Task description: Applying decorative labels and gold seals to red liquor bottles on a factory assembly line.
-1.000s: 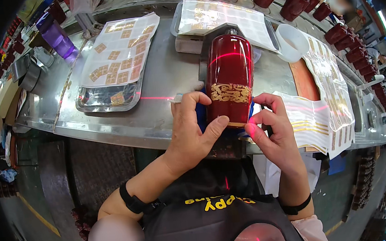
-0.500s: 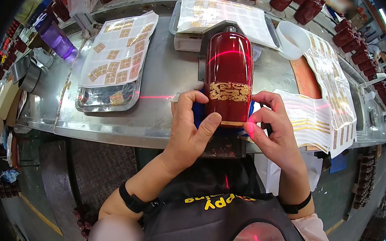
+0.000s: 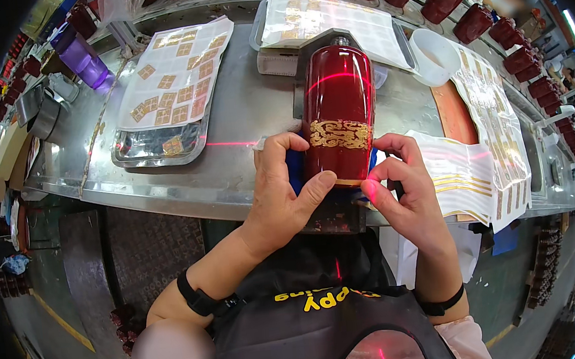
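Note:
A glossy dark-red bottle with a gold scroll-pattern band lies in a dark holder, its neck pointing away from me. Along its near bottom edge runs a thin gold strip. My left hand is closed around the bottle's left side, fingers at the side and thumb on the near bottom edge. My right hand is at the lower right corner, thumb and forefinger pinched at the strip's end. The fingertips hide that end. Red laser lines cross the bottle and my right fingertips.
On the left, a sheet of gold stickers rests on a clear-lidded tray. Another sticker sheet lies behind the bottle. To the right are a white bowl and sheets of gold strips. Red bottles line the conveyor beyond.
My left thumb has slid right along the bottle's bottom edge. The bottle has shifted very slightly left, while the bottles on the far conveyor have travelled right.

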Motion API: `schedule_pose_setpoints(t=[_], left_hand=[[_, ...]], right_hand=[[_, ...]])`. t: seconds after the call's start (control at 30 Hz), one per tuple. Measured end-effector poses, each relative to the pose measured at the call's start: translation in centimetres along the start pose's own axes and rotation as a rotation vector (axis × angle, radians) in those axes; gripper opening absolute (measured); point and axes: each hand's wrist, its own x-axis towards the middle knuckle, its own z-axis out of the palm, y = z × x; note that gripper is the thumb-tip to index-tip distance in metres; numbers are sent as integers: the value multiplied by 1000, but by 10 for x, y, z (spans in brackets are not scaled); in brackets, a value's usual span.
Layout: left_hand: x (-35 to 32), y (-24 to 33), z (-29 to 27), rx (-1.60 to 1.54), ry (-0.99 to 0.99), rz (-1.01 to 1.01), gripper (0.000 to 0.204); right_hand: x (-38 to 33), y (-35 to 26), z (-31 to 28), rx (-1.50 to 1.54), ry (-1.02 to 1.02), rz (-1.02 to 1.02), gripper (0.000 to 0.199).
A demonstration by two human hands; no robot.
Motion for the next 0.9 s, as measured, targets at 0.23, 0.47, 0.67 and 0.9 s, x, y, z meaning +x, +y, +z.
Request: schedule_pose_setpoints(t=[0.23, 0.47, 0.67, 0.9], left_hand=[[-4, -1, -14, 389, 122, 648, 26], [2, -5, -17, 493, 17, 961, 19], [12, 0, -26, 591, -103, 1052, 18], [26, 9, -31, 645, -220, 1172, 19]], right_hand=[[-1, 0, 1, 11, -3, 15, 10], [-1, 4, -6, 85, -65, 26, 10], [1, 15, -27, 328, -273, 171, 26], [-3, 24, -29, 291, -275, 180, 20]])
